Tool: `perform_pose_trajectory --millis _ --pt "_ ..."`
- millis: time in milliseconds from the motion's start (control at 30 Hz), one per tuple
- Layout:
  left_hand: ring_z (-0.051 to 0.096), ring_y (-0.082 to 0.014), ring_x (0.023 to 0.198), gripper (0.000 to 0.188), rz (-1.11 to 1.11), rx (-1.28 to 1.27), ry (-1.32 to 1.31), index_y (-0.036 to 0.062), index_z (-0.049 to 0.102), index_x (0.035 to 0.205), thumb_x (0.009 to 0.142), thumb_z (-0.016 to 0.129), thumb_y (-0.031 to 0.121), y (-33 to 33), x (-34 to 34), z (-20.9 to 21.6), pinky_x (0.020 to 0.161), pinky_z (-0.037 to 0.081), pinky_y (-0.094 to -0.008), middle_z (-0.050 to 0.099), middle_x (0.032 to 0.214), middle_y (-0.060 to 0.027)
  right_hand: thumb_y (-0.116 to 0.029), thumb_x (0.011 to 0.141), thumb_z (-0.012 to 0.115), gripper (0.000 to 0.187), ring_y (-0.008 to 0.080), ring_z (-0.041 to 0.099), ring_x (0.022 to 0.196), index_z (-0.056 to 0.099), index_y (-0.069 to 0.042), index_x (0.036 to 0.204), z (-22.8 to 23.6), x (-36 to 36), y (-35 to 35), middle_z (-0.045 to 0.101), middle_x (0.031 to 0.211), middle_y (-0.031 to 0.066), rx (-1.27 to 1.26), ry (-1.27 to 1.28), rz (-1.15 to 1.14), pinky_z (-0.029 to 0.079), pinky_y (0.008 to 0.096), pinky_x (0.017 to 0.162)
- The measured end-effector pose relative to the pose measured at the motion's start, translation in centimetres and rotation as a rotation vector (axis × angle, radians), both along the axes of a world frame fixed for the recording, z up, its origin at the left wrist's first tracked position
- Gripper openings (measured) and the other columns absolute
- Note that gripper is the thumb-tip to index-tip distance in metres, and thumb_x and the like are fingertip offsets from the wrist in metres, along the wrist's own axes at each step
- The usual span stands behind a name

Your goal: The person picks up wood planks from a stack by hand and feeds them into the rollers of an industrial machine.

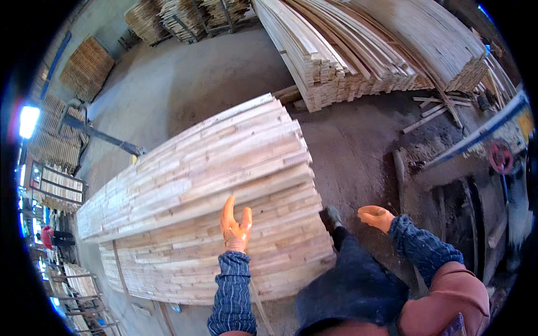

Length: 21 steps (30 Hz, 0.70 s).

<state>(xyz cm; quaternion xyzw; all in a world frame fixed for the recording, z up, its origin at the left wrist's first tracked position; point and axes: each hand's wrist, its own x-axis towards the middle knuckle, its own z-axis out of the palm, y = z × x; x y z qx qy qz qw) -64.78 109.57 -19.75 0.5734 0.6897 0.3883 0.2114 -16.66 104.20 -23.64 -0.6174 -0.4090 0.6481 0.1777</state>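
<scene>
My left hand (235, 228), in an orange glove, is raised over the near side of a large stack of pale wooden planks (224, 151). Its thumb stands apart from the fingers, and nothing is held. Whether it touches the planks I cannot tell. Off the stack's right end, above the dark floor, is my right hand (376, 217), gloved in orange too. Its fingers are loosely curved with a gap at the thumb, and no object shows in it. Patterned blue sleeves cover both forearms.
Long boards lie in a big pile (358, 50) at the far right. A machine with a red handwheel (500, 157) stands to my right. Beyond the stack, a pallet-jack handle (103, 134) sticks up. A person in red (49, 237) is at the far left.
</scene>
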Motion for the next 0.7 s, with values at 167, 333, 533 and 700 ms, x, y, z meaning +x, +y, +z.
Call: perform_pose_trajectory --millis 167,333,533,700 --pt "0.05 -0.0435 0.13 0.056 0.114 -0.001 0.486 0.0063 0.056 0.14 0.093 0.07 0.033 12.5 -2.5 -6.0 0.111 0.041 -0.0508 0.056 0.141 -0.0235 -0.027 0.099 0.07 0.042 0.0201 0.067 0.109 0.064 0.001 0.13 -16.8 -2.3 17.7 0.071 0.122 0.0123 0.064 -0.022 -0.071 0.056 0.0347 0.095" --pt "0.04 -0.0463 0.139 0.061 0.401 -0.217 0.904 0.0124 0.045 0.15 0.098 0.062 0.038 17.7 -2.0 -10.5 0.115 0.034 -0.0553 0.047 0.15 -0.024 -0.041 0.099 0.068 0.059 0.0206 0.068 0.106 0.059 0.001 0.139 -22.8 -10.0 33.5 0.071 0.122 0.0119 -0.141 0.318 -0.307 0.056 0.0324 0.09" --pt "0.037 -0.0462 0.141 0.056 0.269 -0.139 0.844 0.0072 0.045 0.151 0.104 0.051 0.037 20.0 -1.0 -10.7 0.117 0.028 -0.0556 0.044 0.151 -0.0253 -0.05 0.1 0.058 0.053 0.0168 0.067 0.101 0.066 -0.009 0.132 -31.9 -16.9 40.2 0.073 0.113 0.006 -0.069 0.324 -0.316 0.05 0.0271 0.079" --pt "0.036 -0.0457 0.142 0.055 0.244 -0.163 0.857 0.004 0.047 0.148 0.103 0.048 0.034 19.8 -1.5 -10.7 0.118 0.027 -0.0555 0.044 0.152 -0.0255 -0.062 0.094 0.05 0.068 0.0283 0.068 0.116 0.069 -0.009 0.131 -36.7 -18.9 39.3 0.073 0.123 0.0155 0.1 0.166 -0.258 0.049 0.0358 0.102"
